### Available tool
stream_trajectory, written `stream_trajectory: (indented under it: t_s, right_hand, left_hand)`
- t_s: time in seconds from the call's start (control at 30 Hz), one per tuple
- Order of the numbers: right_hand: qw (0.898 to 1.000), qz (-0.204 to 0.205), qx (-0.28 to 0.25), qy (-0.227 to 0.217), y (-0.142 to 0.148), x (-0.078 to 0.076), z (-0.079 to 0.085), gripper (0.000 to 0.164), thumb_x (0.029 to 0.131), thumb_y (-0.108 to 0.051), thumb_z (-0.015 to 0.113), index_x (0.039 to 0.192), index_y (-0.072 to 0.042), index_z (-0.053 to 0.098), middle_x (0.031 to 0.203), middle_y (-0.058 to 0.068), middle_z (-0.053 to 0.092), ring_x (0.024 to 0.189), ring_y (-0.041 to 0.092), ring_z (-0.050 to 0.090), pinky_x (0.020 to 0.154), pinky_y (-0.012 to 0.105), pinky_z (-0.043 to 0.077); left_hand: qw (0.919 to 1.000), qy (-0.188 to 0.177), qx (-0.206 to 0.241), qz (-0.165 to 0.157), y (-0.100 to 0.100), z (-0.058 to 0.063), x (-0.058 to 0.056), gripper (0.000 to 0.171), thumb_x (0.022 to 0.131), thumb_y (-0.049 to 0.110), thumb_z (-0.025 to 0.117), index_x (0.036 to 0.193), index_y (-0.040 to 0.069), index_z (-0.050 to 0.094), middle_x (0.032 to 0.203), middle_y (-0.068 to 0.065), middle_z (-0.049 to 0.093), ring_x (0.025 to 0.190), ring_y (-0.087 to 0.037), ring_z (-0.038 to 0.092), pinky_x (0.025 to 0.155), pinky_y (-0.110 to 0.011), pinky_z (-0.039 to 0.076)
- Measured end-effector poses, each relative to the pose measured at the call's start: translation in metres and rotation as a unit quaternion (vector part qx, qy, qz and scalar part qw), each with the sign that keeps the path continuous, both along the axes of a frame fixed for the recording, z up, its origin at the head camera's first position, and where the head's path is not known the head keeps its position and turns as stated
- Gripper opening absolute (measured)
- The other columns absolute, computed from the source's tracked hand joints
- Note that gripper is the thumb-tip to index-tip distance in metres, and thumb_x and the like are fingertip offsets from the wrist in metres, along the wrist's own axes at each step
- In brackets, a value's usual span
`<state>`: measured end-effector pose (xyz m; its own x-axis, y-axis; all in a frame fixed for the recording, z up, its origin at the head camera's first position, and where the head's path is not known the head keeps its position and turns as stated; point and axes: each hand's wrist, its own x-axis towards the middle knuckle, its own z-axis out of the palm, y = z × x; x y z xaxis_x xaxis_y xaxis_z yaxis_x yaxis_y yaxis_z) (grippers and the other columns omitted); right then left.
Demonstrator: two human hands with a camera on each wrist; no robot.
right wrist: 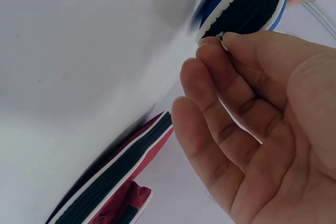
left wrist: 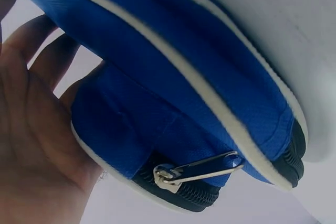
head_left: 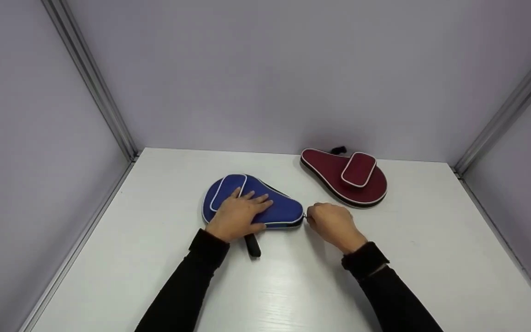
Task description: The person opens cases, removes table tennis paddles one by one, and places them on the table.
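A blue table tennis bat case [head_left: 284, 208] with white piping lies flat on the table, its narrow end to the right. My left hand [head_left: 238, 215] rests on its wide part with fingers spread, partly over the small front pocket [head_left: 231, 184]. On that pocket, the left wrist view shows a metal zipper slider [left wrist: 168, 177] with a long pull. At the case's narrow tip, my right hand [head_left: 332, 225] pinches a small metal zipper pull [right wrist: 222, 40] between thumb and forefinger. Most of the pull is hidden by the fingertips.
A dark red bat case [head_left: 323, 167] with its own pocket lies behind my right hand, near the back wall. The blue case's black strap [head_left: 252, 246] sticks out toward me. Grey walls [head_left: 265, 78] enclose the white table [head_left: 270, 295] on the left, back and right.
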<state>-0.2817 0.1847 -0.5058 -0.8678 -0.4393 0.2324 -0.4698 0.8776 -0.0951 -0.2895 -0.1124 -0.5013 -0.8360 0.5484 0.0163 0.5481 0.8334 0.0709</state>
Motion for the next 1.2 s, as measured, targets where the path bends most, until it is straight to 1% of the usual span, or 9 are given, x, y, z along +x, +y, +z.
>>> stream_trajectory:
  t_s: [0.2,0.4,0.5,0.63,0.73,0.87,1.0,1.1,1.2]
  right_hand:
    - [1.000,0.011,0.007,-0.022,-0.005,0.005,0.005,0.025,0.099,-0.004,0.084,0.079,-0.013,0.072,0.080,0.006,0.074,0.068,0.028,0.070,0.056,0.053,0.063]
    - [0.998,0.024,0.007,-0.054,-0.017,0.010,0.007,0.018,0.102,-0.008,0.088,0.086,-0.012,0.079,0.084,0.006,0.079,0.074,0.028,0.075,0.062,0.053,0.066]
    - [0.998,0.038,0.008,-0.051,-0.026,0.015,0.004,0.013,0.104,-0.010,0.088,0.091,-0.009,0.083,0.087,0.009,0.082,0.076,0.031,0.079,0.064,0.054,0.068]
    - [0.998,0.065,0.019,-0.018,-0.037,0.020,-0.001,0.011,0.104,-0.008,0.086,0.094,-0.007,0.085,0.087,0.013,0.083,0.075,0.035,0.081,0.060,0.053,0.067]
    - [0.997,0.067,0.031,0.001,-0.040,0.024,-0.001,0.010,0.103,-0.008,0.088,0.093,-0.008,0.086,0.085,0.015,0.083,0.075,0.035,0.081,0.059,0.052,0.067]
    - [0.997,0.067,0.035,-0.032,-0.035,0.023,0.003,0.008,0.104,-0.015,0.089,0.099,-0.009,0.089,0.090,0.013,0.086,0.081,0.032,0.083,0.066,0.050,0.069]
    - [0.995,0.078,0.010,-0.068,-0.027,0.020,0.014,0.017,0.109,-0.025,0.086,0.099,-0.011,0.088,0.088,0.006,0.085,0.078,0.024,0.079,0.066,0.046,0.066]
    - [0.995,0.080,-0.014,-0.061,-0.019,0.017,0.022,0.023,0.111,-0.031,0.084,0.097,-0.013,0.086,0.085,0.000,0.082,0.076,0.020,0.077,0.066,0.044,0.064]
    - [0.996,0.073,-0.031,-0.050,-0.011,0.013,0.027,0.024,0.111,-0.030,0.082,0.095,-0.013,0.085,0.086,-0.001,0.080,0.079,0.020,0.077,0.068,0.045,0.065]
  left_hand:
    - [0.9999,0.004,-0.003,0.012,0.000,-0.001,0.000,0.074,0.111,0.052,0.079,0.177,0.025,0.056,0.185,0.003,0.052,0.172,-0.039,0.052,0.148,-0.069,0.028]
    - [0.9997,0.012,-0.006,0.019,0.000,0.000,0.001,0.073,0.112,0.052,0.078,0.176,0.024,0.057,0.184,0.002,0.053,0.171,-0.040,0.053,0.147,-0.069,0.030]
    - [0.9998,0.011,-0.008,0.013,0.001,0.000,0.003,0.072,0.113,0.051,0.077,0.176,0.023,0.057,0.184,0.000,0.053,0.171,-0.041,0.053,0.147,-0.070,0.031]
    - [1.0000,0.002,-0.002,0.001,0.001,0.001,0.005,0.070,0.113,0.047,0.077,0.176,0.023,0.057,0.184,-0.001,0.053,0.170,-0.044,0.053,0.147,-0.070,0.030]
    - [0.9999,0.003,0.007,-0.008,0.001,0.001,0.005,0.070,0.113,0.045,0.078,0.175,0.022,0.058,0.183,-0.002,0.054,0.169,-0.045,0.054,0.147,-0.070,0.030]
    - [0.9997,0.003,0.010,-0.024,-0.001,0.000,0.004,0.069,0.112,0.044,0.079,0.175,0.021,0.059,0.183,-0.002,0.055,0.169,-0.044,0.054,0.147,-0.070,0.031]
    - [0.9987,-0.018,0.002,-0.048,-0.002,0.003,0.003,0.071,0.112,0.047,0.079,0.175,0.023,0.058,0.184,-0.001,0.054,0.172,-0.041,0.051,0.148,-0.068,0.030]
    - [0.9968,-0.041,0.008,-0.067,-0.002,0.006,0.002,0.071,0.110,0.050,0.080,0.174,0.024,0.060,0.183,0.001,0.054,0.174,-0.037,0.048,0.150,-0.066,0.026]
    - [0.9932,-0.074,0.030,-0.085,-0.002,0.008,0.002,0.069,0.109,0.051,0.081,0.171,0.026,0.064,0.181,0.005,0.057,0.175,-0.035,0.047,0.152,-0.063,0.021]
